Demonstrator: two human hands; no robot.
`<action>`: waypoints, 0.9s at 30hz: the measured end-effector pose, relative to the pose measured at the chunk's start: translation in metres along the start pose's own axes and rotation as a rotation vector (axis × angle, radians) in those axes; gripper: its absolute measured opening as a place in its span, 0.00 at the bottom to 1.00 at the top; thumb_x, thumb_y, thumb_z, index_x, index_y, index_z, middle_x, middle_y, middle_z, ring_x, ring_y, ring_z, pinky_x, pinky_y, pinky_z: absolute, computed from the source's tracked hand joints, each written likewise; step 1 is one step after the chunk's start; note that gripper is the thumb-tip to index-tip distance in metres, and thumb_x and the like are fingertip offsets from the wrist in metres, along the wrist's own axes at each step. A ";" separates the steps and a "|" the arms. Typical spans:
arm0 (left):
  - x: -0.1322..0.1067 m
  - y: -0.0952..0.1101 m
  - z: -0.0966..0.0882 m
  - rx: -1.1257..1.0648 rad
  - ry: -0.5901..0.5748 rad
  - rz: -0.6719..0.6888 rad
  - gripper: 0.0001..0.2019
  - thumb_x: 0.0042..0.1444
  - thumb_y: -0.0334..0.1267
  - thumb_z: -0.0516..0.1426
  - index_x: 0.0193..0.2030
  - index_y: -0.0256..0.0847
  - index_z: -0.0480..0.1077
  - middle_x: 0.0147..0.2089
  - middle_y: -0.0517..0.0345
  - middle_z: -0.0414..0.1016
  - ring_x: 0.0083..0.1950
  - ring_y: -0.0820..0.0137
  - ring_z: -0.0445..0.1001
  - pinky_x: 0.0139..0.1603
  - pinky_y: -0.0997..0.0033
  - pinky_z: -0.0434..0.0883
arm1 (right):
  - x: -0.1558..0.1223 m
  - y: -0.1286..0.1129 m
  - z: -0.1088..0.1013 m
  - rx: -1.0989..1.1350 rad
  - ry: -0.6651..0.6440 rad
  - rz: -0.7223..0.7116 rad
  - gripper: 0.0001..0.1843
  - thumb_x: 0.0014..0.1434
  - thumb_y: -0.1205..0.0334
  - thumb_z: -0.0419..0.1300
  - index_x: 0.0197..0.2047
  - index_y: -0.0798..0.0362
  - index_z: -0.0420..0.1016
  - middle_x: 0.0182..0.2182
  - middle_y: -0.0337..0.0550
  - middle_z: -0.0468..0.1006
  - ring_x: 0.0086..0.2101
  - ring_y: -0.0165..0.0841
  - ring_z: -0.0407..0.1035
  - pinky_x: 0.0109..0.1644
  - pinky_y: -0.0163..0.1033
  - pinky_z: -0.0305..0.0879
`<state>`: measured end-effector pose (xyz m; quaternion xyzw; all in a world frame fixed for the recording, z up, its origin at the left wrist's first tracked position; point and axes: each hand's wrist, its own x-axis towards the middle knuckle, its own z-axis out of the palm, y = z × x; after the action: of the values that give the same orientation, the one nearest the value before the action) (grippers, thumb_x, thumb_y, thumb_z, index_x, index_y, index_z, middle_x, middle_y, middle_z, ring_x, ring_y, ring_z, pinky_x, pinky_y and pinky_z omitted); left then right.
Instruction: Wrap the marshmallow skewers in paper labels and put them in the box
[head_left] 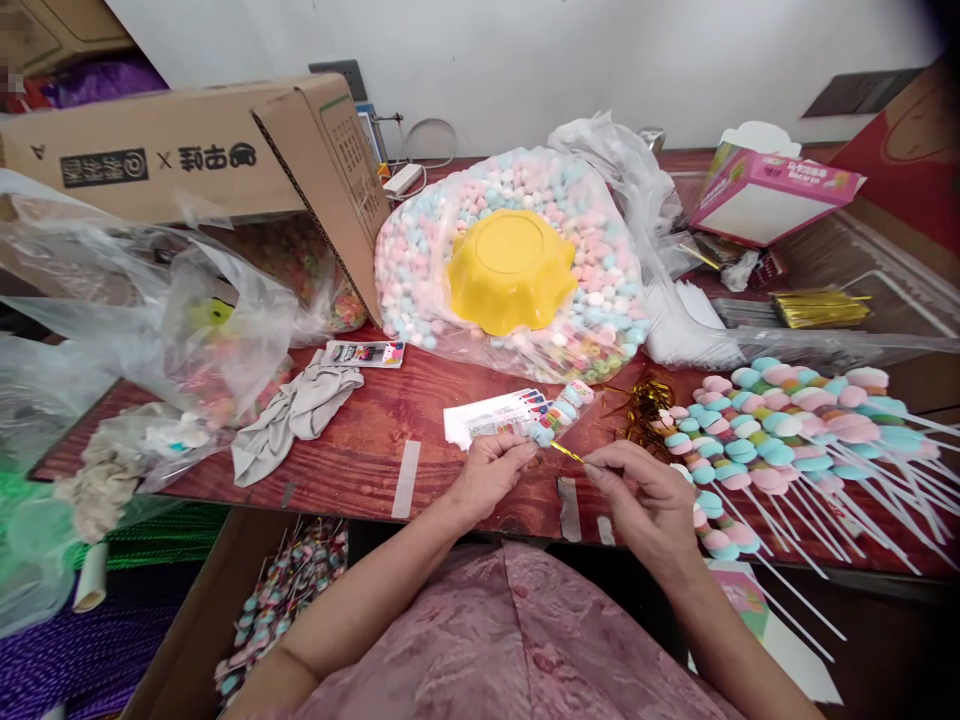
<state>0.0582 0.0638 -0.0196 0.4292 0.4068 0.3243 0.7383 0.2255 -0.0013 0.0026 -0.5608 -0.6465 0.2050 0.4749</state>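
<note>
My left hand pinches the gathered end of a clear bag that holds a marshmallow skewer. A gold twist tie stretches from that end toward my right hand, whose thumb and fingertips are closed on its free end. The skewer's stick is hidden. Just behind my left hand lie printed white packets on the red-brown table. To the right of my right hand is a pile of marshmallow skewers on white sticks, with a bunch of gold twist ties at its left edge.
A yellow scalloped bowl lies upside down on a large bag of marshmallows. A cardboard box and a grey cloth are at left. At right stands a clear bin with gold ties. A box of skewers sits below.
</note>
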 end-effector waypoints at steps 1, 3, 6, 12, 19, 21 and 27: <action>0.000 0.000 0.002 -0.001 -0.017 0.017 0.20 0.47 0.51 0.64 0.21 0.36 0.66 0.18 0.68 0.55 0.20 0.82 0.48 0.21 0.75 0.43 | 0.000 -0.002 0.006 -0.098 0.059 -0.073 0.08 0.61 0.65 0.57 0.35 0.50 0.78 0.28 0.41 0.77 0.30 0.33 0.69 0.36 0.38 0.64; -0.001 0.000 0.006 -0.032 -0.044 0.038 0.20 0.48 0.51 0.63 0.21 0.36 0.65 0.18 0.68 0.54 0.21 0.82 0.48 0.22 0.75 0.44 | 0.001 -0.003 0.020 -0.320 0.101 -0.191 0.12 0.61 0.68 0.54 0.39 0.51 0.80 0.28 0.43 0.77 0.29 0.33 0.69 0.35 0.39 0.63; -0.005 -0.001 0.007 -0.087 -0.046 0.032 0.19 0.49 0.51 0.62 0.23 0.37 0.64 0.18 0.69 0.52 0.20 0.81 0.47 0.22 0.75 0.44 | -0.001 0.002 0.039 -0.532 0.087 -0.255 0.19 0.61 0.71 0.49 0.45 0.53 0.81 0.23 0.42 0.74 0.24 0.32 0.65 0.30 0.38 0.59; -0.012 -0.010 -0.008 -0.067 -0.090 0.047 0.19 0.50 0.52 0.62 0.24 0.37 0.64 0.19 0.68 0.55 0.21 0.81 0.49 0.22 0.76 0.46 | -0.004 0.008 0.047 -0.236 -0.094 -0.072 0.22 0.63 0.70 0.48 0.52 0.50 0.78 0.36 0.44 0.83 0.33 0.33 0.75 0.37 0.36 0.69; -0.007 -0.013 -0.012 0.115 -0.047 0.143 0.18 0.55 0.51 0.58 0.25 0.38 0.66 0.20 0.66 0.55 0.24 0.77 0.51 0.26 0.75 0.50 | 0.003 -0.001 0.047 -0.209 -0.190 0.061 0.22 0.61 0.66 0.50 0.54 0.50 0.77 0.25 0.40 0.80 0.21 0.31 0.69 0.27 0.36 0.65; -0.006 -0.012 -0.014 0.178 -0.016 0.186 0.17 0.57 0.49 0.56 0.24 0.38 0.66 0.20 0.66 0.55 0.25 0.76 0.52 0.27 0.74 0.51 | -0.001 0.000 0.050 -0.139 -0.127 0.048 0.22 0.60 0.66 0.52 0.56 0.50 0.75 0.24 0.38 0.78 0.21 0.30 0.68 0.27 0.36 0.65; -0.009 0.002 -0.015 0.350 0.008 0.370 0.18 0.60 0.41 0.52 0.20 0.39 0.60 0.23 0.63 0.58 0.28 0.74 0.56 0.33 0.72 0.56 | -0.014 -0.001 0.059 0.292 0.217 0.219 0.15 0.55 0.62 0.64 0.47 0.50 0.73 0.28 0.38 0.77 0.28 0.30 0.70 0.34 0.36 0.68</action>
<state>0.0404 0.0631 -0.0198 0.6164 0.3740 0.3802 0.5793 0.1742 0.0011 -0.0295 -0.5717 -0.4904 0.2854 0.5927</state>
